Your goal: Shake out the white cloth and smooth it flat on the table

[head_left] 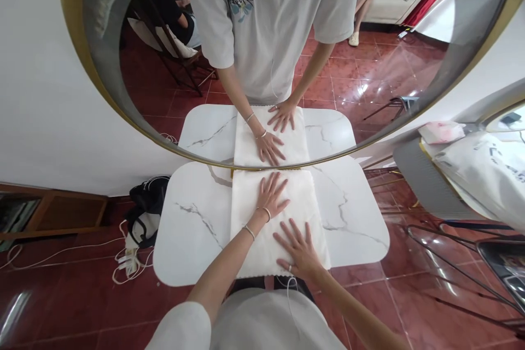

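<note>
Nearest us, our right hand [299,249] lies flat, fingers spread and gripping nothing, on the white cloth [266,251], a smooth, plain near-rectangle with finely toothed edges, midway along the grey-veined table [184,240]. Farther up the cloth, our left hand [271,196] rests palm-down, likewise splayed and ungrasping.

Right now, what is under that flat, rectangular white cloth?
A white, grey-veined tabletop, visible either side of the cloth; the part directly beneath is covered, so unseen.
</note>
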The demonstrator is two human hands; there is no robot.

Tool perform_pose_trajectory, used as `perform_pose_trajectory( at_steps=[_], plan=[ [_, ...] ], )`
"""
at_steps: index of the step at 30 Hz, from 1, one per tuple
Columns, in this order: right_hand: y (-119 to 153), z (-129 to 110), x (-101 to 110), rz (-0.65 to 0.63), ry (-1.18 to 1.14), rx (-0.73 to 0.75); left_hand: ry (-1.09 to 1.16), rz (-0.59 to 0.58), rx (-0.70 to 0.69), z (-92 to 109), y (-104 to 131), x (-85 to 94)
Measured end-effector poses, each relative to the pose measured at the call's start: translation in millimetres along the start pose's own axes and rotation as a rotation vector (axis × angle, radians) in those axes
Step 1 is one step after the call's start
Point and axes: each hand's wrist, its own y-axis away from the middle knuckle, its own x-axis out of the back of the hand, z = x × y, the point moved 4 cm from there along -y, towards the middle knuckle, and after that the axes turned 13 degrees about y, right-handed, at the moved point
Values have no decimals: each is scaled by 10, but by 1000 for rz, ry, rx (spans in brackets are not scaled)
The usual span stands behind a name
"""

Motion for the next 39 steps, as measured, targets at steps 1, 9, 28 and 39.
perform_pose_trajectory(
  at_steps=[1,9,28,39],
  plan=[
    [-52,-81,5,-4,-8,5,-3,-3,5,-74,54,52],
    [-565,-768,-5,1,-60,63,-60,-7,46,-747,517,528],
    [-1912,-870,49,302,-73,-318,-73,166,372,-1885,1348,1160],
    [-2859,-645,-132,35,22,-402,-79,175,452,-2209,1045,1309]
  ],
)
